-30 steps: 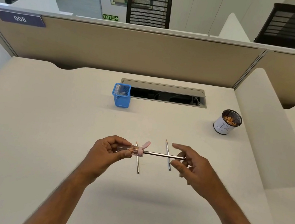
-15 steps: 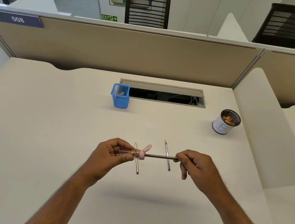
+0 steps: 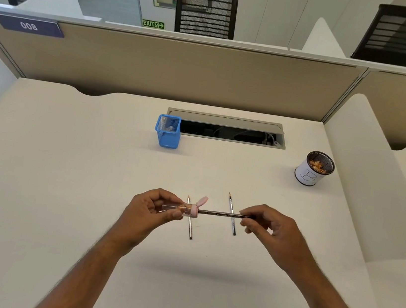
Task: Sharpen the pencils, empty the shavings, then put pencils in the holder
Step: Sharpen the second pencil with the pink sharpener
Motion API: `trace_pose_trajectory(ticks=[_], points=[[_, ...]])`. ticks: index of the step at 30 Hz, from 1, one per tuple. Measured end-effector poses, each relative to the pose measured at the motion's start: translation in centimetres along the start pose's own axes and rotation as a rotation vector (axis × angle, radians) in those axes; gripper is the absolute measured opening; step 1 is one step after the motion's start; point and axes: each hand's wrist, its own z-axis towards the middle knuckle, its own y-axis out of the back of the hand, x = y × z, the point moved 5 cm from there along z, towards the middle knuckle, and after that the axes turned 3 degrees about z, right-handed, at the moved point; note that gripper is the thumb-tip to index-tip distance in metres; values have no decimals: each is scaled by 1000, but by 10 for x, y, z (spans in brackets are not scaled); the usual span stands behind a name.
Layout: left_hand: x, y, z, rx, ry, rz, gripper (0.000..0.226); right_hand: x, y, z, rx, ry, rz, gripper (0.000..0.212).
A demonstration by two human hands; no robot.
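Two hands met above the desk: your left hand pinched the clear pink-capped sharpener, and your right hand gripped the far end of the dark pencil lying level between them, tip in the sharpener. Beneath it two pencils lay on the desk. Farther off stood the blue mesh holder, and right of it the white cup of shavings.

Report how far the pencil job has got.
Done: two pencils on the desk show pointed tips. In hand: left hand holds the sharpener, right hand the third pencil in it. Left: emptying shavings; blue holder has no pencils.
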Motion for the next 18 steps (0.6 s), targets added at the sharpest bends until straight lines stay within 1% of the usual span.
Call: trace_pose_trajectory(ticks=[6,8,9,13,15,18], points=[[0,-1,0,14,1,14,31,2,0,1,-21,7,-19,20],[0,0,0,10,4,22,31,1,-2,2,-4,0,-25,17],[1,0,-1,10,7,24,30,0,-5,2,16,-17,-20,18],[3,3,0,14,14,76,21,-9,-15,3,89,-116,-34,40],[5,5,0,15,25,94,22,-11,-16,3,96,-130,-1,38],[6,7,-1,-3,35,101,22,-12,-16,3,112,-121,27,28]])
